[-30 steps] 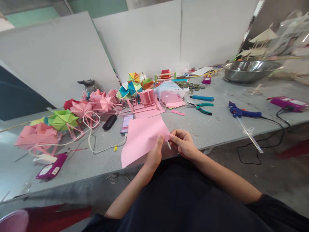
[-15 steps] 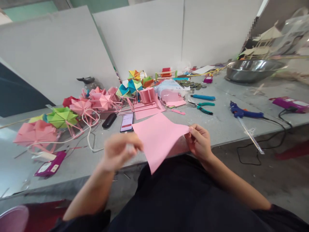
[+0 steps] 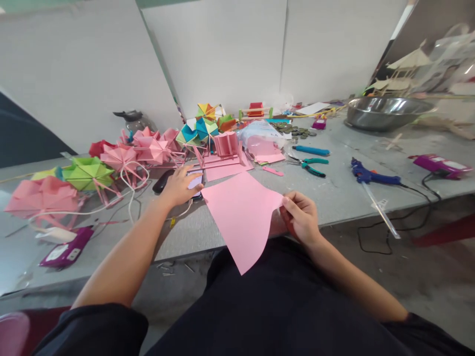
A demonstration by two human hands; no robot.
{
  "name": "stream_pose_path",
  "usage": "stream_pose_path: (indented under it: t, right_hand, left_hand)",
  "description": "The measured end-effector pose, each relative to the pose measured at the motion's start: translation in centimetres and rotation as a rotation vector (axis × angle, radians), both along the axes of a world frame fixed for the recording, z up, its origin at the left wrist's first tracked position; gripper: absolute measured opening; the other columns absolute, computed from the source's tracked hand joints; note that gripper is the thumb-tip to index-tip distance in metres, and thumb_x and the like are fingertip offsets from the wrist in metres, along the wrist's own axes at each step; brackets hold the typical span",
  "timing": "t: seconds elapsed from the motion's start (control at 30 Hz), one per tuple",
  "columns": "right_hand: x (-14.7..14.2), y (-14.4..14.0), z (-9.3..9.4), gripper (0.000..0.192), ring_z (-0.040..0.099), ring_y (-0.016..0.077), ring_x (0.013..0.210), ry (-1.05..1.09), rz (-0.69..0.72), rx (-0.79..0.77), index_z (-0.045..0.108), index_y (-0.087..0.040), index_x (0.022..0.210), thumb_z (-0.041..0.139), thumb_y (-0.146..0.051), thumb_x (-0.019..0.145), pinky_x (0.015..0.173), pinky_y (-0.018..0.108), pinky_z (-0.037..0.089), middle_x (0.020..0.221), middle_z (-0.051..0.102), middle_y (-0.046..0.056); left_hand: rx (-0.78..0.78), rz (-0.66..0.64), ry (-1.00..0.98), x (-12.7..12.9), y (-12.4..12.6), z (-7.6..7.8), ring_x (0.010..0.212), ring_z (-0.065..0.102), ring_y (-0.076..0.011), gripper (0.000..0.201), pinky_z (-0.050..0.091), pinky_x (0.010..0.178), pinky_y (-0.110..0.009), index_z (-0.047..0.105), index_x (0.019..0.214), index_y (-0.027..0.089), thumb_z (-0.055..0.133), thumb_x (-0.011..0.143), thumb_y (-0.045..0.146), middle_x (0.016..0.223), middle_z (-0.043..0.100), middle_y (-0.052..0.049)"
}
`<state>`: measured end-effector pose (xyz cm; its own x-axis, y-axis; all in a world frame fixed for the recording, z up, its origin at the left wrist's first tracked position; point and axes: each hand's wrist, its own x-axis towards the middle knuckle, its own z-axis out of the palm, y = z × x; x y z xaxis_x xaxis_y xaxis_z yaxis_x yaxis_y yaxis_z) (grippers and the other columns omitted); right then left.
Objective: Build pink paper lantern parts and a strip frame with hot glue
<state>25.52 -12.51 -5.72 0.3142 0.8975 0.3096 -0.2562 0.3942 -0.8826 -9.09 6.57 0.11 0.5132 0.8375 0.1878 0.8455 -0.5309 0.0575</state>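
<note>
Right hand (image 3: pixel 301 217) pinches pink sheet (image 3: pixel 243 216) corner over bench (image 3: pixel 334 193) front edge, freeing left hand (image 3: pixel 180 186), fingers spread, to touch phone (image 3: pixel 195 181).

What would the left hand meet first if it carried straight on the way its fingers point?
The left hand already rests on the phone; past it, probably the flat pink paper pieces, then the folded pink model, though depth is unclear.

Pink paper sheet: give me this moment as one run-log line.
right hand: pinches pink paper sheet corner | left hand: on phone | table: glue gun, pliers
</note>
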Motion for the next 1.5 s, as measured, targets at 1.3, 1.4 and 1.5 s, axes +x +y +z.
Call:
stream_pose_path:
  t: [1.3, 1.4, 1.5]
  right_hand:
    - [-3.1, -1.0, 4.5, 0.043, 0.039, 0.007, 0.043, 0.201, -0.213, 0.204, 0.059, -0.023, 0.075, 0.086, -0.053, 0.09, 0.042, 0.021, 0.029, 0.055, 0.054, -0.007]
    - [-3.9, -2.6, 4.2, 0.038, 0.042, 0.0068, 0.042, 0.209, -0.212, 0.259, 0.06, -0.024, 0.077, 0.083, -0.049, 0.095, 0.041, 0.02, 0.031, 0.057, 0.057, -0.007]
    - [-4.4, -4.3, 2.9, 0.039, 0.043, 0.0062, 0.039, 0.156, -0.142, 0.24, 0.059, -0.023, 0.075, 0.083, -0.047, 0.095, 0.039, 0.019, 0.031, 0.057, 0.059, -0.007]
  left_hand:
    - [-1.112, -0.718, -0.466, 9.5, -22.9, -1.4, 0.171, -0.006, -0.0465, 0.141, 0.007, 0.137, -0.066, -0.006, 0.178, 0.015, 0.061, 0.083, 0.096, 0.184, -0.015, -0.023]
    - [-1.012, -0.65, -0.785, 11.9, -23.4, -2.0, 0.17, 0.016, -0.045, 0.141, 0.022, 0.135, -0.063, -0.01, 0.177, 0.019, 0.059, 0.083, 0.097, 0.185, -0.001, -0.025]
    - [-0.95, -0.551, -1.162, 13.9, -23.6, -2.4, 0.149, 0.053, -0.0419, 0.118, 0.044, 0.121, -0.053, 0.034, 0.171, 0.018, 0.062, 0.085, 0.094, 0.171, 0.043, -0.025]
